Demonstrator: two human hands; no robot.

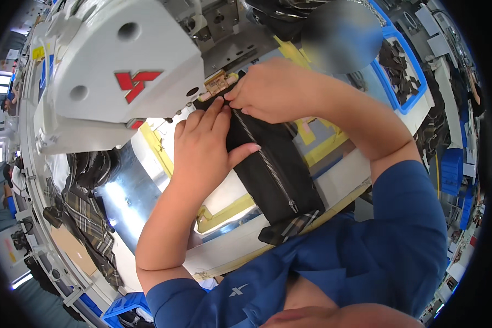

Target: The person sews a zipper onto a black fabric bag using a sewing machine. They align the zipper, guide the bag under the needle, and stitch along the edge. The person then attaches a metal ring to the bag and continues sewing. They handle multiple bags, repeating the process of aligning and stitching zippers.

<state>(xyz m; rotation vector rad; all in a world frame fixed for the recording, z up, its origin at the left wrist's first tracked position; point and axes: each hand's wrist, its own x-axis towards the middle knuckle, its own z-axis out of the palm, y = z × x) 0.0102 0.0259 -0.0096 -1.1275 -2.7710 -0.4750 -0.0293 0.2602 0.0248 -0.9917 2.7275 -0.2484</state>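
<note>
A black fabric piece (290, 164) with a metal zipper (269, 164) running along it lies under my hands on the work surface. Its near end, with a plaid patch (294, 227), hangs over the table's edge towards me. My left hand (202, 145) presses flat on the fabric's left side, fingers stretched out and the thumb lying over the zipper. My right hand (273, 90) pinches the far end of the piece, close to the brass-coloured fitting (217, 85) of the sewing machine (93, 65). The fingertips of the right hand are partly hidden.
Yellow tape strips (227, 213) mark the work surface. Plaid and dark fabric pieces (87, 218) lie to the left. At the far right stands a blue bin (415, 90) holding small dark pieces. A blurred round shape (341, 35) covers part of the far side.
</note>
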